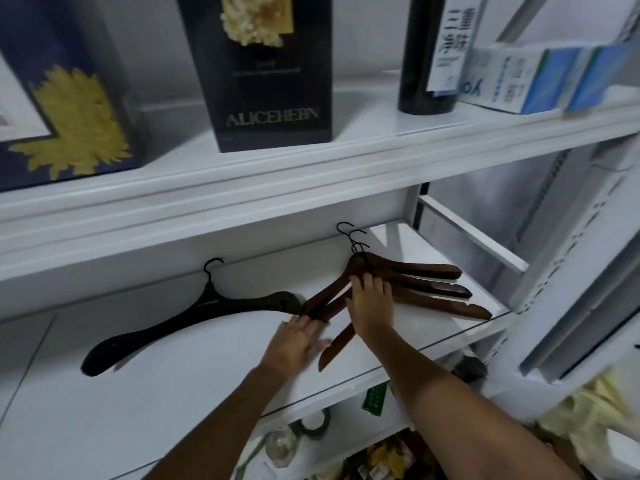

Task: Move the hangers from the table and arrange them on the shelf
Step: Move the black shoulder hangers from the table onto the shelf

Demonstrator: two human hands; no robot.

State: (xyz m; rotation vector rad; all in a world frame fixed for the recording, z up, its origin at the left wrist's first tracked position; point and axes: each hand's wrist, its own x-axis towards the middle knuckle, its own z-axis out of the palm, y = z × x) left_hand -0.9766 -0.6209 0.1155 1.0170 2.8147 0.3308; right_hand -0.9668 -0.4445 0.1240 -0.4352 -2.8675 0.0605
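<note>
Squaring up the brown hangers on the shelf

Three brown hangers (pixel 433 287) lie fanned in a loose stack toward the right end of the shelf (pixel 173 393). Their hooks (pixel 353 237) point at the back edge and one left arm trails toward the front edge. I read this as the arranging step, since the hangers are already off the table.

The right hand (pixel 370 303) lies over the necks with its fingers spread, pressing down rather than wrapping round anything. The left hand (pixel 294 341) is somewhat blurred. Its fingers look straight, with the tips against the ends of the left arms.

A black hanger (pixel 194 317) lies just left of them, hook toward the back edge, its right tip just beside the brown ends.

Next, I'd pin the necks and nudge the splayed arms together without bumping the black one.
</note>
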